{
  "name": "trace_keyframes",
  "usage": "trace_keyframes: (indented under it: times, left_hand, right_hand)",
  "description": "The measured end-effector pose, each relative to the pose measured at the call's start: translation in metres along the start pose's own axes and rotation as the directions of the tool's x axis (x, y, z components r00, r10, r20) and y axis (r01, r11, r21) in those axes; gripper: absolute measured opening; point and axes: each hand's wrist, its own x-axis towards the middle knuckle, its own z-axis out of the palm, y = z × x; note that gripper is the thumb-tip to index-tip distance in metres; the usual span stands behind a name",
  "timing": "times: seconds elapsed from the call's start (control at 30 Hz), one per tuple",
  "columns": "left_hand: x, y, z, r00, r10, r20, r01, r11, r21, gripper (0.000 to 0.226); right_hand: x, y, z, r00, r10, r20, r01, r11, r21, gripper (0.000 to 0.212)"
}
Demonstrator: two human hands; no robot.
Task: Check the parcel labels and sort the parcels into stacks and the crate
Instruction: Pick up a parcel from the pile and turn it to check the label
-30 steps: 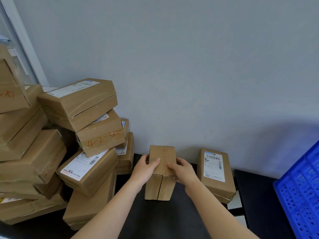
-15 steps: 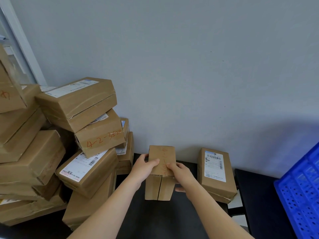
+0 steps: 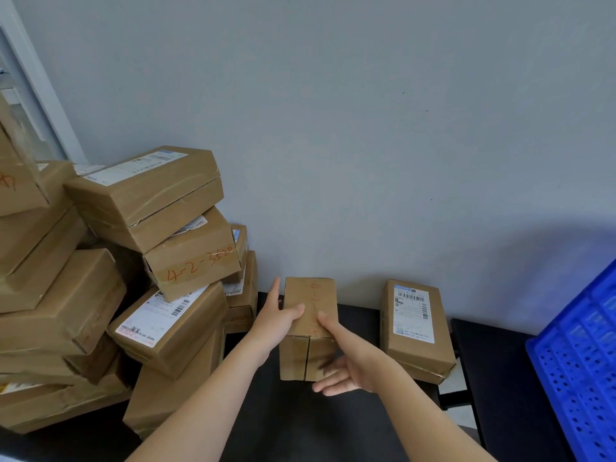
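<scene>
R hand (image 3: 358,368) has dropped off parcel (image 3: 298,291) side: fingers spread loose at near end, thumb on top. L hand (image 3: 276,323) grips parcel. Red marking (image 3: 316,298) exposed; label check underway.

Soft, rather dim light with a cool bluish cast lies evenly over the grey wall (image 3: 366,111). It is brightest at the pale frame (image 3: 46,101) on the far left, and a broad, blurred-edged shadow darkens the wall above the blue crate (image 3: 580,361). The black counter (image 3: 300,428) sinks into near-featureless dark, the right hand (image 3: 353,365) throws a faint shadow on the front of the upright parcel (image 3: 300,358), and tape on the stacked parcels (image 3: 150,195) shows a dull sheen without glare. The wide lens tilts the frame and splays the stack at the edges, and the picture is slightly soft, leaving label print unreadable.
</scene>
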Motion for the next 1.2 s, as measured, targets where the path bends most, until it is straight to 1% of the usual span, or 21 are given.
trace_keyframes:
  times: [0.03, 0.1, 0.17, 0.23, 0.3, 0.37, 0.43, 0.53, 0.6, 0.67, 0.73, 0.87, 1.0, 1.13, 1.2]
  left_hand:
    - [-0.001, 0.001, -0.003, 1.0, -0.001, 0.027, 0.001, 1.0, 0.002, 0.078]
    - [-0.002, 0.002, -0.009, 0.998, 0.0, 0.065, 0.0, 1.0, -0.003, 0.081]
    - [-0.001, 0.002, -0.016, 0.997, -0.001, 0.079, 0.004, 0.999, -0.048, 0.082]
    - [0.0, -0.001, -0.022, 0.997, 0.008, 0.082, 0.001, 0.993, -0.115, 0.078]
    - [0.001, -0.004, -0.025, 0.998, 0.028, 0.057, -0.018, 0.987, -0.161, 0.066]
    - [0.0, -0.006, -0.026, 0.999, 0.044, 0.002, -0.042, 0.98, -0.193, 0.049]
    - [0.001, -0.005, -0.027, 0.998, 0.032, -0.049, -0.042, 0.975, -0.218, 0.035]
    - [0.004, -0.004, -0.029, 0.991, -0.007, -0.131, -0.019, 0.98, -0.198, 0.025]
    - [0.006, -0.006, -0.029, 0.986, -0.047, -0.16, 0.014, 0.979, -0.205, 0.026]
    - [0.005, -0.009, -0.029, 0.985, -0.084, -0.152, 0.047, 0.972, -0.232, 0.031]
    - [0.006, -0.015, -0.027, 0.984, -0.116, -0.134, 0.083, 0.97, -0.229, 0.042]
    - [0.007, -0.028, -0.027, 0.981, -0.167, -0.095, 0.15, 0.974, -0.168, 0.068]
    - [0.005, -0.033, -0.024, 0.978, -0.204, -0.047, 0.194, 0.967, -0.168, 0.063]
    - [0.007, -0.039, -0.022, 0.968, -0.25, -0.013, 0.246, 0.958, -0.148, 0.067]
    - [0.01, -0.041, -0.023, 0.966, -0.256, 0.033, 0.258, 0.955, -0.143, 0.068]
  right_hand:
    - [0.001, 0.001, 0.001, 1.0, -0.027, 0.002, 0.027, 1.0, -0.016, 0.075]
    - [0.003, 0.003, 0.003, 0.995, -0.099, -0.014, 0.098, 0.994, -0.04, 0.07]
    - [0.003, 0.003, 0.004, 0.988, -0.154, -0.021, 0.154, 0.988, -0.034, 0.064]
    - [0.003, 0.002, 0.004, 0.98, -0.194, -0.039, 0.194, 0.981, -0.018, 0.064]
    - [0.0, -0.001, 0.004, 0.969, -0.234, -0.08, 0.233, 0.972, -0.012, 0.065]
    - [-0.001, -0.003, 0.005, 0.956, -0.271, -0.107, 0.27, 0.962, -0.028, 0.065]
    - [-0.001, -0.003, 0.007, 0.947, -0.297, -0.123, 0.294, 0.955, -0.045, 0.067]
    - [-0.001, -0.004, 0.011, 0.929, -0.338, -0.15, 0.337, 0.941, -0.034, 0.072]
    - [0.0, -0.006, 0.012, 0.908, -0.374, -0.187, 0.373, 0.927, -0.042, 0.071]
    - [0.002, -0.008, 0.013, 0.885, -0.413, -0.216, 0.399, 0.911, -0.108, 0.067]
    - [0.005, -0.007, 0.012, 0.867, -0.437, -0.24, 0.417, 0.899, -0.133, 0.061]
    - [0.007, -0.003, 0.011, 0.842, -0.46, -0.282, 0.433, 0.888, -0.154, 0.048]
    - [0.011, 0.003, 0.01, 0.824, -0.455, -0.338, 0.43, 0.89, -0.15, 0.037]
    - [0.013, 0.007, 0.012, 0.826, -0.425, -0.371, 0.416, 0.903, -0.107, 0.029]
    - [0.013, 0.005, 0.013, 0.821, -0.41, -0.396, 0.413, 0.907, -0.083, 0.025]
